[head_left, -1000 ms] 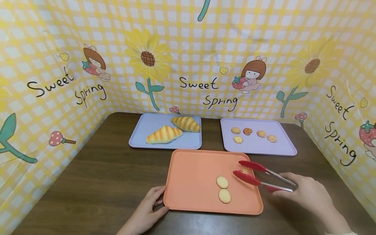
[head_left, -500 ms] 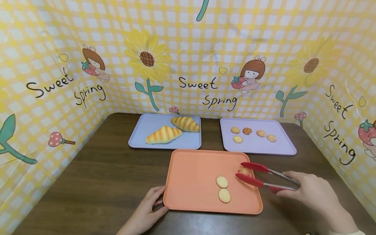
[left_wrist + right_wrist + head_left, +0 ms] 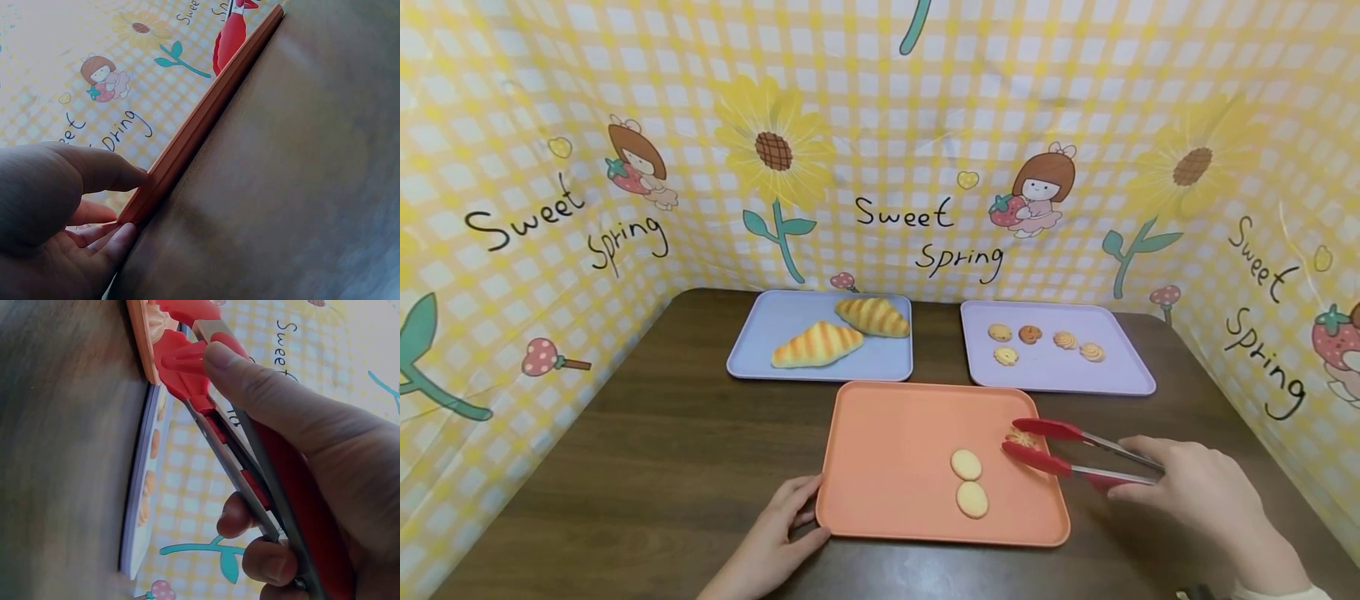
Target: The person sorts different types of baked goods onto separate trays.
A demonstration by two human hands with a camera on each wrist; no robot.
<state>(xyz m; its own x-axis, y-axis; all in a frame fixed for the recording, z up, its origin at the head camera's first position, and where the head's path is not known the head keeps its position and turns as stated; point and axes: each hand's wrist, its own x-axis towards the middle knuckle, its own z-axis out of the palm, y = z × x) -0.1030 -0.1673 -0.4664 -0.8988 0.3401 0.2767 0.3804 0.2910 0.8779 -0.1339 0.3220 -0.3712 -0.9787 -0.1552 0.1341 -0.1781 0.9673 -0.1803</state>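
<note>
The right hand [image 3: 1195, 483] grips one pair of tongs [image 3: 1041, 458] flanking one cookie [image 3: 1021, 437] to its left, with two plain biscuits [image 3: 972, 500] farther left and the left hand [image 3: 778, 529] pinching one orange tray [image 3: 895, 467].

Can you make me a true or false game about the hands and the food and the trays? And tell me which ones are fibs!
1. The right hand holds the tongs. True.
2. The tongs have blue ends. False: their ends are red.
3. Two plain cookies lie on the orange tray. True.
4. Both hands hold the tongs. False: the left hand holds the edge of the orange tray.
5. All the food is on the orange tray. False: for one, the croissants lie on the blue tray.
6. Five small cookies lie on the purple tray. True.
</note>
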